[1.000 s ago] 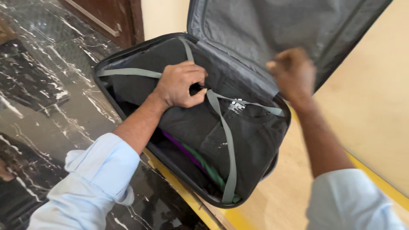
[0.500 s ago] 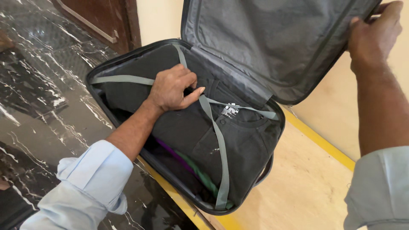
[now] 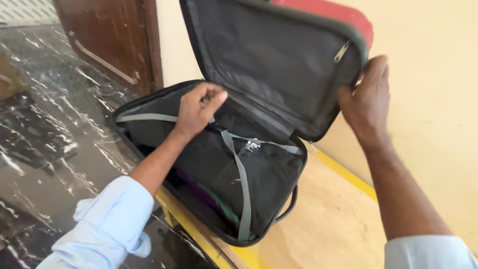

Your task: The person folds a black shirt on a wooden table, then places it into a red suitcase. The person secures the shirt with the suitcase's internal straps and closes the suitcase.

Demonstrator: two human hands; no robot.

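An open suitcase [image 3: 149, 99] lies on a black marbled table, packed with dark folded clothes [image 3: 269, 174] held down by crossed grey straps [image 3: 241, 184]. Its lid [image 3: 279, 60], grey-lined inside and red outside, stands tilted up over the base. My right hand [image 3: 366, 102] grips the lid's outer edge at the right. My left hand [image 3: 199, 107] hovers just above the clothes near the hinge, fingers curled, touching the straps where they meet. Purple and green cloth [image 3: 209, 197] shows at the near edge of the case.
The black marbled table [image 3: 45, 149] runs to the left. A brown wooden door [image 3: 114, 45] stands behind the case. Cream floor with a yellow stripe [image 3: 343, 172] lies to the right and below. A carry handle [image 3: 291, 201] sticks out of the case's right side.
My right hand rose, caught the lid's edge and now holds it lower over the case. My left hand has lifted slightly off the clothes, fingers curling at the straps.
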